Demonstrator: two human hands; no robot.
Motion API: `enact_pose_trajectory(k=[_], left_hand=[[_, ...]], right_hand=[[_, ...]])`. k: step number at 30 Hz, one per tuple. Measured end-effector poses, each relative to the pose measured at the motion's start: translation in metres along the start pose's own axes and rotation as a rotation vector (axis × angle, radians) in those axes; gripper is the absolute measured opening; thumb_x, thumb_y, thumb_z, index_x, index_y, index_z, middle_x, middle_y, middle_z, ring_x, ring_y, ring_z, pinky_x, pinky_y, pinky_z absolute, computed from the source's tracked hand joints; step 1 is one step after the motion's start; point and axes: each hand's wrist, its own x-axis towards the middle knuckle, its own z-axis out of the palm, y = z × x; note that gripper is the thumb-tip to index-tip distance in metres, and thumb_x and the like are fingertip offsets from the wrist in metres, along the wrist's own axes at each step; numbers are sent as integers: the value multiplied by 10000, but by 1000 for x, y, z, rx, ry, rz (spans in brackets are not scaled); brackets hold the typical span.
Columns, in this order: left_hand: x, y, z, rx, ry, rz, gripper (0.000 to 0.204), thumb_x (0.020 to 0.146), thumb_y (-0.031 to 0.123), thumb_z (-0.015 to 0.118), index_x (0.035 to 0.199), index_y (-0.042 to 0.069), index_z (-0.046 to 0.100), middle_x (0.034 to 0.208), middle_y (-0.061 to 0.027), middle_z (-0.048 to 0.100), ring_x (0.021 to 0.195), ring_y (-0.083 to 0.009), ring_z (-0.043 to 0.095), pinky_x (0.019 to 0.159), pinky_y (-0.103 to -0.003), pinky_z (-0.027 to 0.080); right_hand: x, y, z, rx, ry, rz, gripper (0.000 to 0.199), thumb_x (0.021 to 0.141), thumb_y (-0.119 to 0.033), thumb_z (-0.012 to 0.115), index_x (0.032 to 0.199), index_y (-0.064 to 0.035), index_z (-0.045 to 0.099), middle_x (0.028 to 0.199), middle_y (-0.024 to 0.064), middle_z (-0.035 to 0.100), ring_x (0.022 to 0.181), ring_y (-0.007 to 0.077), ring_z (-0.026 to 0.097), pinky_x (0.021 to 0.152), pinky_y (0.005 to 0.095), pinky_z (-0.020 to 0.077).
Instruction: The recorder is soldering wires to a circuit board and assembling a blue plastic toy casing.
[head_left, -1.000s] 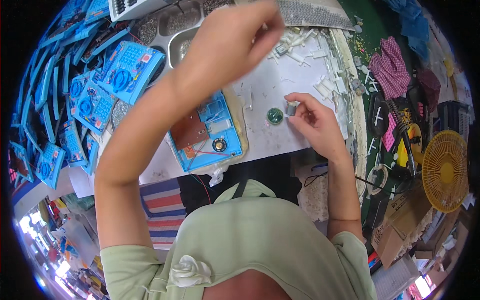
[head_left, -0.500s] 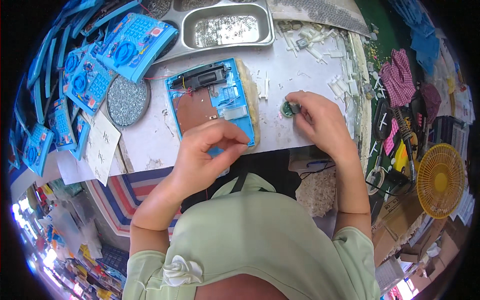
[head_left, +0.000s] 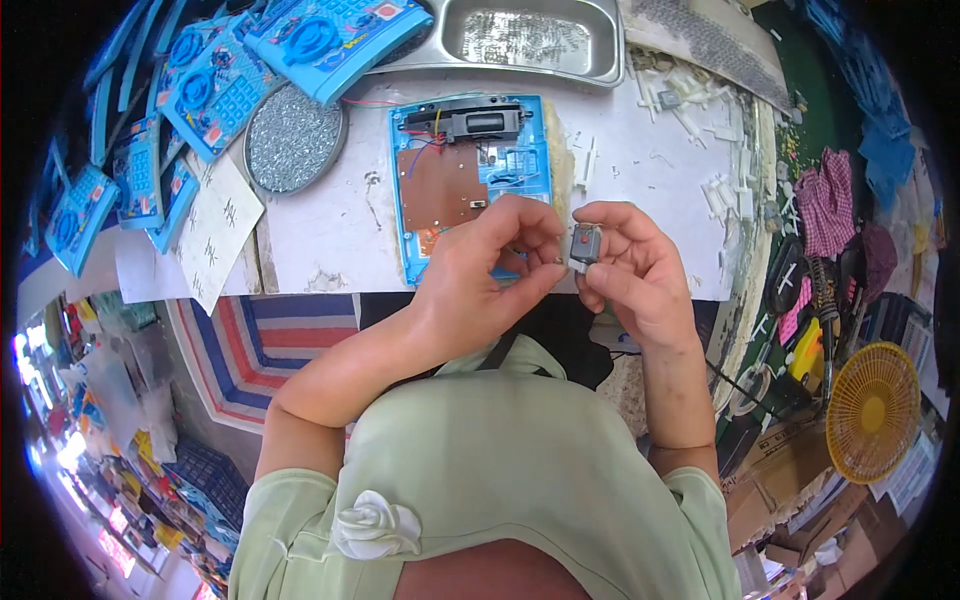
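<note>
Close in, centre of frame: I see the right hand [head_left: 635,270] pinching a small grey part with a red button [head_left: 584,243] between thumb and fingers, raised off the table [head_left: 330,225], likely for a clear look. The left hand [head_left: 490,265] curls beside it, fingertips nearly closed; whether they grip anything, I cannot tell. Half a second ago the left rested lower, nearer the open blue casing [head_left: 470,165]; both now meet.
</note>
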Motion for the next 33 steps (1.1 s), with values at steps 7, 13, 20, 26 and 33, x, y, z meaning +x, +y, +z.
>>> enact_pose_trajectory(k=[7, 13, 20, 26, 33], left_hand=[[-1, -6, -5, -21, 9, 46, 308, 877, -27, 705, 1143, 30, 561, 925, -51, 658, 829, -128, 672, 723, -273, 558], [-5, -11, -5, -39, 66, 126, 259, 858, -28, 725, 1074, 32, 595, 908, -60, 656, 810, -152, 674, 689, -305, 550], [-2, -18, -20, 393, 134, 612, 296, 768, -79, 773, 1001, 28, 623, 902, -131, 697, 823, -300, 696, 711, -355, 552], [-6, -11, -30, 224, 74, 435, 217, 784, -61, 763, 938, 29, 639, 954, -135, 698, 853, -264, 682, 758, -347, 545], [-9, -7, -32, 381, 95, 518, 266, 749, -26, 778, 960, 37, 629, 1064, -139, 620, 945, -304, 639, 780, -362, 533]], right_hand=[[9, -2, 2, -180, -25, 27, 465, 882, -6, 707, 1325, 3, 563, 827, 17, 619, 687, 62, 597, 598, 199, 489], [4, 8, 11, -570, 77, -273, 440, 847, -10, 761, 1256, 1, 599, 883, 56, 657, 739, 102, 629, 630, 243, 523], [15, -12, 18, -1006, -44, -594, 340, 745, -6, 828, 1052, -18, 682, 961, 105, 705, 743, 200, 661, 647, 296, 532], [19, -6, 20, -1067, -97, -842, 372, 703, -31, 859, 1024, -52, 673, 936, 91, 706, 726, 243, 658, 630, 332, 521], [17, -4, 22, -1107, -123, -900, 394, 689, -10, 847, 1037, -73, 673, 966, 79, 709, 770, 261, 666, 639, 353, 533]])
